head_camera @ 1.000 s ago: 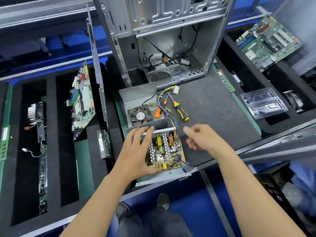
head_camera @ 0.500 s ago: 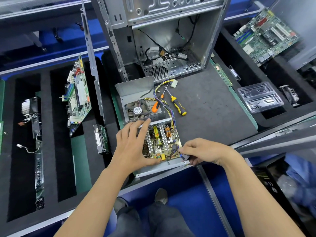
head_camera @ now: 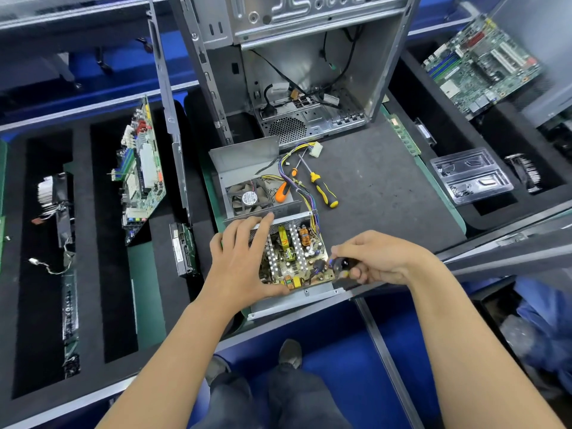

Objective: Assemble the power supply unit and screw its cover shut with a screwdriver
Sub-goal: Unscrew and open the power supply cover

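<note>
While the left hand (head_camera: 238, 261) lay flat with its fingers (head_camera: 263, 226) straight and slightly spread over the left side of the open grey sheet-metal power supply base (head_camera: 297, 300), the right hand (head_camera: 379, 261) curled its fingers (head_camera: 359, 272) round a small black, glossy, rounded part (head_camera: 342, 264) at the base's right corner; what that part was could not be told. The base sat at the near edge of the dark grey, felt-like worktop (head_camera: 380, 187), holding a tan printed circuit board (head_camera: 295, 258) crowded with ribbed aluminium heat sinks, a copper-wound coil and yellow blocks. Just behind it lay the folded grey metal cover (head_camera: 244, 162), its round black fan (head_camera: 247, 198) facing up. A bundle of yellow, purple and black wires (head_camera: 297, 178) ran from the board across the cover to a white plastic connector (head_camera: 316, 149). Beside the wires lay an orange-handled screwdriver (head_camera: 284, 191) and a yellow-and-black-handled screwdriver (head_camera: 322, 188), their thin steel shafts pointing away from the person. Further back stood an empty silver computer case (head_camera: 309, 72) with a perforated vent and loose black cables. A green motherboard (head_camera: 142, 174) stood on edge in black foam slots to the left, another green motherboard (head_camera: 479, 65) lay tilted at the far right, and a clear moulded plastic tray (head_camera: 472, 174) rested in the right foam.
</note>
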A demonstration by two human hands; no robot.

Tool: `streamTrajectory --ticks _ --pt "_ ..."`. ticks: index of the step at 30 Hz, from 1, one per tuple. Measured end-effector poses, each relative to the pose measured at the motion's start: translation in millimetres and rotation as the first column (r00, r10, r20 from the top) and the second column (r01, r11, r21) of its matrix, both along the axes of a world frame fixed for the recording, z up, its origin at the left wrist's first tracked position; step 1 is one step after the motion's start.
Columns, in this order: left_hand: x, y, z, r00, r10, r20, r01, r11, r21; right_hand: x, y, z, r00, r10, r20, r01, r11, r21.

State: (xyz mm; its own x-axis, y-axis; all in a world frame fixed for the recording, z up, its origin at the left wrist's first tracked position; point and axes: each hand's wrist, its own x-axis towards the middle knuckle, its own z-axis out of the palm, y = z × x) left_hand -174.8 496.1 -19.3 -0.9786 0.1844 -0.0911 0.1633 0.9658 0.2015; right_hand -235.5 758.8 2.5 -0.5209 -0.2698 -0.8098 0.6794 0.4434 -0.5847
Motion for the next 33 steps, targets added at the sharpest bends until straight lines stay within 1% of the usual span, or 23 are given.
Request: streamTrajectory --ticks 3,6,8,9,11,14,15,16,17,19,21,23,24,25,29,31,33 --pt "-0.1 -0.4 -0.3 1.000 0.001 0.026 -0.001 1.000 -0.015 0.2 -7.5 -0.9 0.998 0.056 0.019 -0.056 0.998 -0.005" --pt "-1.2 -3.0 -0.6 0.999 -0.008 0.047 0.007 1.000 0.025 8.4 -13.1 -5.3 0.999 0.010 0.034 -0.008 0.997 -0.075" --pt "-0.5 -4.4 1.2 0.999 -0.026 0.045 0.023 0.997 0.067 14.4 -13.3 -8.5 1.000 -0.002 -0.013 0.001 0.998 -0.061" --pt "1.1 -4.8 2.0 0.999 -0.033 0.026 0.031 0.996 0.088 16.9 -13.1 -9.9 0.998 0.020 -0.058 -0.021 1.000 -0.011" --pt "6.7 -5.5 3.0 0.998 -0.034 -0.045 0.040 0.990 0.138 21.4 -14.2 -11.9 0.988 0.086 -0.126 -0.074 0.993 0.091" --pt "17.9 -4.7 7.1 0.964 -0.012 -0.266 0.090 0.955 0.282 27.2 -17.3 -13.1 0.988 0.061 -0.145 -0.049 0.995 0.090" --pt "21.5 -4.2 8.7 0.952 -0.015 -0.306 0.126 0.930 0.345 28.8 -18.1 -13.1 0.987 0.048 -0.154 -0.034 0.995 0.094" --pt "24.3 -3.6 11.2 0.957 -0.034 -0.289 0.156 0.898 0.411 30.6 -18.3 -12.9 0.985 0.038 -0.167 -0.021 0.994 0.105" --pt "26.8 -2.6 14.6 0.975 -0.057 -0.215 0.155 0.866 0.476 31.7 -18.3 -12.9 0.982 0.032 -0.186 -0.010 0.993 0.116" --pt "30.4 0.1 20.7 0.996 -0.088 0.011 0.067 0.826 0.560 32.8 -18.0 -13.4 0.973 0.030 -0.229 0.005 0.989 0.151" --pt "32.8 3.1 23.1 0.971 -0.133 0.198 -0.011 0.806 0.592 32.9 -19.1 -12.8 0.969 0.043 -0.242 -0.002 0.986 0.166" --pt "33.9 6.9 24.0 0.920 -0.172 0.353 -0.089 0.784 0.614 32.2 -21.5 -11.1 0.970 0.060 -0.235 -0.024 0.988 0.152" --pt "34.2 9.3 23.9 0.893 -0.186 0.409 -0.111 0.790 0.603 31.4 -22.6 -10.5 0.969 0.076 -0.237 -0.038 0.986 0.162" --pt "34.5 11.6 22.9 0.879 -0.192 0.436 -0.113 0.805 0.583 29.8 -23.4 -10.1 0.965 0.102 -0.240 -0.058 0.981 0.183" --pt "38.6 7.9 20.0 0.897 -0.163 0.412 -0.106 0.824 0.557 24.8 -25.4 -8.0 0.956 0.195 -0.221 -0.140 0.960 0.241" --pt "43.9 7.9 18.7 0.887 -0.225 0.403 -0.033 0.840 0.542 23.0 -24.8 -6.9 0.942 0.255 -0.220 -0.194 0.944 0.267" --pt "48.9 14.1 15.7 0.886 -0.275 0.373 0.071 0.876 0.477 20.3 -25.1 -4.4 0.923 0.321 -0.214 -0.257 0.925 0.280"
